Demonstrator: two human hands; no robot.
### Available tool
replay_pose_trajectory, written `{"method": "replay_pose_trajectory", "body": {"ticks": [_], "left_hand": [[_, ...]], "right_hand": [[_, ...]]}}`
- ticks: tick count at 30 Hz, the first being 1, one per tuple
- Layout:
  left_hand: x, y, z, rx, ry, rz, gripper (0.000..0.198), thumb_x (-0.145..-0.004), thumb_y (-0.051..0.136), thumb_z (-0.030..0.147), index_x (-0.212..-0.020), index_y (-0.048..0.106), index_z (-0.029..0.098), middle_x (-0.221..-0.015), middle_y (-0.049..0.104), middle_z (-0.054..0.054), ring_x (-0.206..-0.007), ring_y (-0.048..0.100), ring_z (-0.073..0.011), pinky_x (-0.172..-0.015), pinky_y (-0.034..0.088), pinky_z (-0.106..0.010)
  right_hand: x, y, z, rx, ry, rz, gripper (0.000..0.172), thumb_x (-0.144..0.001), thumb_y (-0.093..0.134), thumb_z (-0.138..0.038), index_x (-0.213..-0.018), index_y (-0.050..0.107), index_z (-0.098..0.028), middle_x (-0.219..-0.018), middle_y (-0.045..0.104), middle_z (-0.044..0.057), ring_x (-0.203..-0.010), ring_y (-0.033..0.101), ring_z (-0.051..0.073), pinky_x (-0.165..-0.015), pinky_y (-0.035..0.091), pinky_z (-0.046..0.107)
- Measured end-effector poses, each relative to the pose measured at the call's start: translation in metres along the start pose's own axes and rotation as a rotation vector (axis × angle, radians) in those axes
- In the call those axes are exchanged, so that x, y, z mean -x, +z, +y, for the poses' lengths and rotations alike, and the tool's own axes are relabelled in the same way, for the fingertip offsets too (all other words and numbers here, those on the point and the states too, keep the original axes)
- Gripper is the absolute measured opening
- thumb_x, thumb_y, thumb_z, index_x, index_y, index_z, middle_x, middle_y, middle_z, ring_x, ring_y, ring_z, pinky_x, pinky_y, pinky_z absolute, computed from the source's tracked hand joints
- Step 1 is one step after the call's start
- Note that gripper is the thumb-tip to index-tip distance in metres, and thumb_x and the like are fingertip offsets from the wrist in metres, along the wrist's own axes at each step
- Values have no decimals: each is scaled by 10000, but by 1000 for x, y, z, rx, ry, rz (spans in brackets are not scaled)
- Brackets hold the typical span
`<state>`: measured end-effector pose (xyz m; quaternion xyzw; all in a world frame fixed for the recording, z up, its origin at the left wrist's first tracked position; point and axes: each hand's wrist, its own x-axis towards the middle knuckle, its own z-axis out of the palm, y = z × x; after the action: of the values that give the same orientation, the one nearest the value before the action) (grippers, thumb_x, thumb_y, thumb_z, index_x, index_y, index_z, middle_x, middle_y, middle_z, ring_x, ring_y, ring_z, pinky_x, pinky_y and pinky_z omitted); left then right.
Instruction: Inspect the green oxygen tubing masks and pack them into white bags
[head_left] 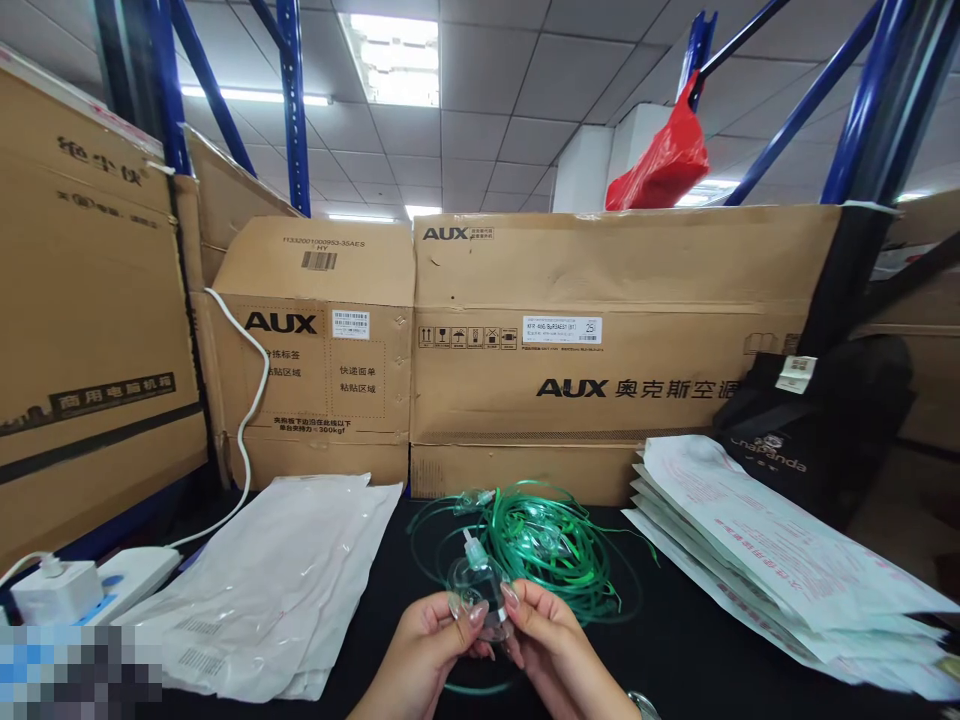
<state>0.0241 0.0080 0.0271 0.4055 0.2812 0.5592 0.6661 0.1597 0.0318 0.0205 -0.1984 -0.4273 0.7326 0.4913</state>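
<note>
A small clear plastic oxygen mask (462,578) with a pale green connector (475,550) at its top is held up in front of me. My left hand (442,632) pinches its left side between thumb and fingers. On the opposite side, the thumb and fingers of my right hand (546,630) close on the mask's edge. Just behind the mask lies a loose heap of coiled green tubing (559,550), with more clear plastic pieces among the loops. My fingers partly cover the mask's lower part.
White plastic packages (277,570) lie at left, near a power strip (139,580) with a white cable. A stack of printed paper pouches (780,550) stands at right, beside a black bag (810,430). Large cardboard boxes (622,280) wall off the back of the black table (600,670).
</note>
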Motion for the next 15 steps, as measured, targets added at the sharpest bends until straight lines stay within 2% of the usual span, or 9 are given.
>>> {"method": "replay_pose_trajectory", "body": {"ticks": [8, 15], "left_hand": [[0, -1, -2, 54, 3, -77, 136, -637, 675, 235, -660, 683, 102, -579, 631, -52, -578, 515, -129, -601, 374, -252], [0, -4, 4, 64, -71, -226, 168, -595, 701, 232, -672, 691, 84, -564, 630, -58, -533, 500, -127, -540, 347, -245]], "right_hand": [[4, 7, 0, -185, 92, -87, 108, -657, 666, -197, -645, 606, -108, -556, 546, 12, -514, 458, 80, -522, 318, 208], [8, 6, 10, -200, 230, -210, 192, -605, 703, -252, -675, 613, -98, -514, 502, -14, -400, 349, 37, -419, 206, 183]]}}
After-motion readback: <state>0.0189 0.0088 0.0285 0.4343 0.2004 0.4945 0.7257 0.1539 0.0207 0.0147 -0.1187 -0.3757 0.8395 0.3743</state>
